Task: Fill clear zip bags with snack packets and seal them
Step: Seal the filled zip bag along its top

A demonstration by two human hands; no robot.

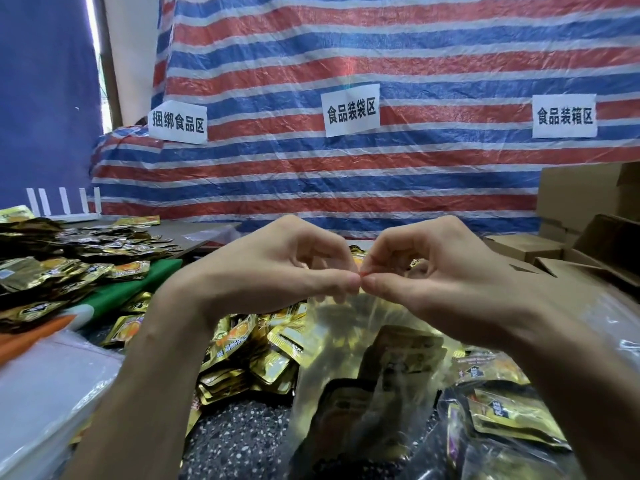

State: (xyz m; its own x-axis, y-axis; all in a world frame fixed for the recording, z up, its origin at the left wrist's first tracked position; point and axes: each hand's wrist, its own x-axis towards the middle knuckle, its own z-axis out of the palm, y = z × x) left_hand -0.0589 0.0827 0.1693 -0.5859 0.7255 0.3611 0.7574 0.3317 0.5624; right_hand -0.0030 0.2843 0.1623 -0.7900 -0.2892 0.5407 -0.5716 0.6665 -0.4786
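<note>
Left hand [277, 271] and right hand [436, 275] pinch the top middle of a clear plastic zip bag [343, 337] holding gold foil snack packets [405, 355], hanging below them; pressing outward to both corners should seal it.

zip bag [346, 341]: thin clear plastic, glossy, wrinkled, slightly hazy where it folds
snack packets [239, 337]: gold metallic foil, shiny, printed, creased at the edges
tarp [346, 57]: woven plastic sheet, crinkled, faint sheen
signs [350, 110]: white paper, matt, flat
boxes [581, 195]: brown cardboard, matt, smooth
green sheet [138, 282]: matt, looks like cloth
speckled surface [239, 434]: stone-like, grainy, dull
</note>
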